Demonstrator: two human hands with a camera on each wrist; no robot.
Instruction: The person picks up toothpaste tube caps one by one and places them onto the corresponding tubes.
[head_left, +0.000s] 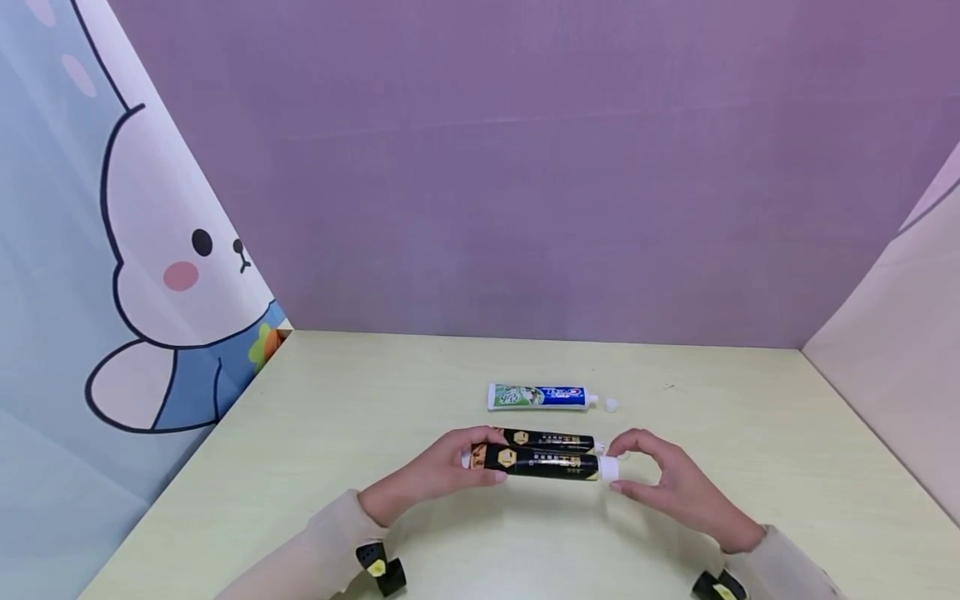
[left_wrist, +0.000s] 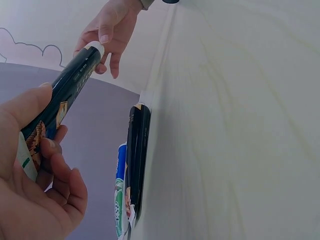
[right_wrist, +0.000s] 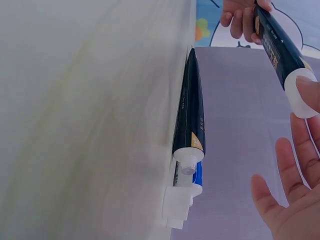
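My left hand [head_left: 438, 465] grips a black toothpaste tube [head_left: 536, 463] by its tail end, thumb on the near side and fingers on the far side. The tube is held level above the table, its white cap [head_left: 609, 468] pointing right. At that cap, my right hand [head_left: 682, 492] pinches with thumb and index finger; its other fingers are spread in the right wrist view. Just behind lies a second black toothpaste tube [head_left: 555, 439], its nozzle bare in the right wrist view. A loose white cap [right_wrist: 176, 202] sits by that nozzle.
Farther back on the pale table [head_left: 360, 392] lies a blue and green toothpaste tube [head_left: 540, 397] with a bare nozzle. A small white cap [head_left: 611, 405] is beside its tip. A purple panel [head_left: 540, 183] stands along the table's far edge, with printed cloth at the left.
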